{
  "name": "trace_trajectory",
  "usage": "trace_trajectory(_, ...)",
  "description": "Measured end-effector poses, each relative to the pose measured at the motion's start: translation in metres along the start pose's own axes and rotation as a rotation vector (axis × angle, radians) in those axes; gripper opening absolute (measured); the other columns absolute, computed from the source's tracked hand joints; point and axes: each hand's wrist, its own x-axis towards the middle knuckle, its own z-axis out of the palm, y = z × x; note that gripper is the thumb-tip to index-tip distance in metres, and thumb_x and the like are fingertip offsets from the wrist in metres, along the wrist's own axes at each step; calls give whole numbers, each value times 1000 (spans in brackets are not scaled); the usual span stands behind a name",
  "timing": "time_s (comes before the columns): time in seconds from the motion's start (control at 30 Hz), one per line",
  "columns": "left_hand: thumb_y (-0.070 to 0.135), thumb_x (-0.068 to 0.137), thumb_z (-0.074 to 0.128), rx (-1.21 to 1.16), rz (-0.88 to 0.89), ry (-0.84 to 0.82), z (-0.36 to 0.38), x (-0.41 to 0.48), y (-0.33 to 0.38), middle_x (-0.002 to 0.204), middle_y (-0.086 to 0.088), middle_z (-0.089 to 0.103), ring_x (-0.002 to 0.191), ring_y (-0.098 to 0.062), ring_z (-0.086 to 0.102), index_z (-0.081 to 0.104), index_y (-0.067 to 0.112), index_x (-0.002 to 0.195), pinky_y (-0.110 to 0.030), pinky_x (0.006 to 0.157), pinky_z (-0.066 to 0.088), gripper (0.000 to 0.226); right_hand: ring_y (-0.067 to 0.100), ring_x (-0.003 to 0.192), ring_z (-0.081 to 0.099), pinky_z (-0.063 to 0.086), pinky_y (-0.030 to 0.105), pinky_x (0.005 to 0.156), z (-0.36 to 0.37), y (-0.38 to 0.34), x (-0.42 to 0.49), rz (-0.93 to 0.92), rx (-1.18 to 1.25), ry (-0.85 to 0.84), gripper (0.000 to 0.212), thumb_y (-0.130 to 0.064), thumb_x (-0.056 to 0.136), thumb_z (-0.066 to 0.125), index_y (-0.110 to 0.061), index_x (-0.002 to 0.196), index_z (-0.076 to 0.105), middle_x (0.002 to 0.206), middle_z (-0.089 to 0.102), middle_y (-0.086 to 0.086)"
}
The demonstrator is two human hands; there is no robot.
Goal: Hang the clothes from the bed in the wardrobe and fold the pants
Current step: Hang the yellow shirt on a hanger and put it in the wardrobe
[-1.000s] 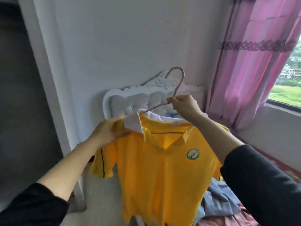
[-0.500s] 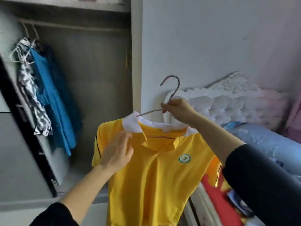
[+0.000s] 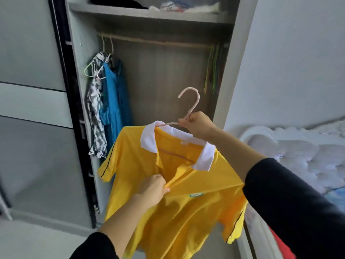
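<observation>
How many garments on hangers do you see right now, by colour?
Yellow shirt: 1, on the pink hanger
Blue garment: 1, on the rail
Black-and-white garment: 1, on the rail
Total: 3; a darker piece behind the blue one is unclear.

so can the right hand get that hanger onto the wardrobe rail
Probably yes: the right hand grips the pink hanger below the rail, whose middle is bare between the blue garment and spare hangers.
</observation>
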Motion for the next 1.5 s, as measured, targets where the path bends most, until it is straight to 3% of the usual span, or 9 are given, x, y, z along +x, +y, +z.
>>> trace_trajectory(0.13, 30, 91, 62, -230, 19, -75, -25, 50, -34, 62, 1, 46, 56, -17, 42, 44, 16, 57, -29, 53, 31, 41, 12, 51, 48, 36, 23, 49, 15, -1, 65, -51, -106, 20, 34, -33, 95, 57, -15, 66, 57, 59, 53, 0)
trace_trajectory(0.23, 17, 89, 58, -401, 73, 62, -60, 108, -60, 85, 2, 67, 72, -15, 59, 71, 13, 83, -23, 61, 46, 14, 12, 48, 47, 33, 23, 46, 18, -11, 124, -95, -202, 17, 40, -38, 94, 58, -17, 60, 54, 55, 52, -1)
trace_trajectory(0.33, 12, 88, 53, -394, 23, 241, -92, 137, -72, 103, 10, 68, 73, -2, 57, 72, 24, 103, -9, 57, 40, 27, 13, 54, 54, 37, 22, 48, 24, -17, 155, -101, -338, -80, 36, -38, 95, 56, -19, 64, 54, 61, 57, -1)
trace_trajectory(0.5, 15, 89, 54, -343, -89, 392, -143, 208, -107, 120, -3, 56, 106, -22, 56, 66, 22, 110, -32, 85, 47, 25, 9, 55, 56, 37, 18, 48, 47, -22, 228, -88, -311, -157, 34, -33, 97, 55, -15, 67, 58, 62, 63, -2)
trace_trajectory(0.67, 16, 91, 56, -221, -19, 470, -192, 275, -145, 127, -3, 52, 114, -22, 53, 63, 20, 118, -34, 89, 48, 29, 14, 65, 55, 39, 18, 50, 68, -40, 302, -92, -258, -194, 17, -19, 96, 55, -9, 83, 60, 70, 56, 0)
trace_trajectory(0.87, 20, 91, 52, -66, 82, 601, -268, 361, -204, 141, -1, 41, 132, -20, 31, 60, 20, 120, -40, 97, 43, 30, 12, 52, 44, 32, 14, 38, 83, -70, 395, -119, -135, -3, 33, -9, 93, 55, -17, 61, 53, 59, 49, -1)
trace_trajectory(1.03, 20, 90, 55, 30, 130, 747, -344, 429, -254, 145, 2, 36, 136, -18, 26, 58, 25, 123, -37, 99, 39, 33, 17, 54, 45, 37, 23, 48, 91, -108, 471, -118, -85, 128, 33, -3, 87, 53, -15, 57, 55, 56, 49, 3)
trace_trajectory(1.27, 26, 89, 57, 68, 147, 847, -427, 503, -304, 150, -7, 27, 139, -28, 22, 43, 23, 137, -42, 105, 36, 50, 19, 64, 61, 45, 28, 50, 110, -151, 572, -108, 7, 317, 15, -14, 93, 52, -11, 87, 65, 75, 64, 7)
trace_trajectory(1.5, 36, 93, 47, 72, -14, 816, -471, 546, -345, 155, -13, 17, 144, -35, 12, 21, 29, 150, -46, 114, 24, 63, 22, 73, 58, 40, 26, 55, 141, -182, 634, -102, 19, 348, 9, -12, 89, 55, -11, 90, 64, 78, 60, 5)
